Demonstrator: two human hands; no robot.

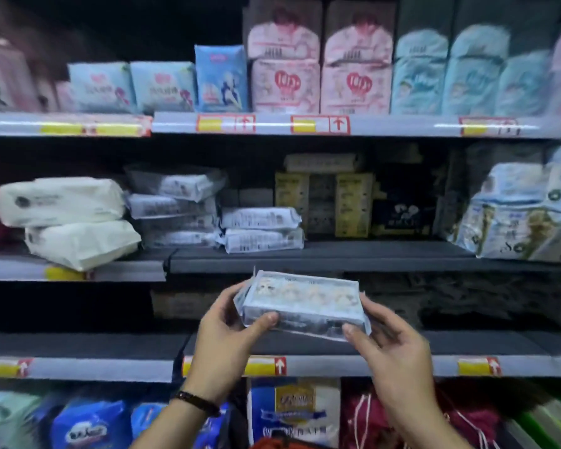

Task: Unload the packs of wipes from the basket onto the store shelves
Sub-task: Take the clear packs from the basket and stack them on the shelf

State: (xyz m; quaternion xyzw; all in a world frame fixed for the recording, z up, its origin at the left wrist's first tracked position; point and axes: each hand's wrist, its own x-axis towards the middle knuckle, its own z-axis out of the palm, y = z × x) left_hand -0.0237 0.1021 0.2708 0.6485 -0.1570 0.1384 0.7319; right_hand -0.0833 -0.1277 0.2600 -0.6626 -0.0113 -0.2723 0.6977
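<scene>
Below stacked packs [262, 229], both hands [308, 345] hold a wipes pack [302, 301].

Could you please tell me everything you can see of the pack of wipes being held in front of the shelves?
The pack of wipes is a flat, rectangular soft pack in glossy, pale blue-grey plastic film with crimped ends and a blurred pale picture on its top face; the print is unreadable. It is held in the air, roughly level and slightly tilted, below the middle shelf's edge. The left hand grips its left end, and the right hand its right end. It touches no shelf.
</scene>
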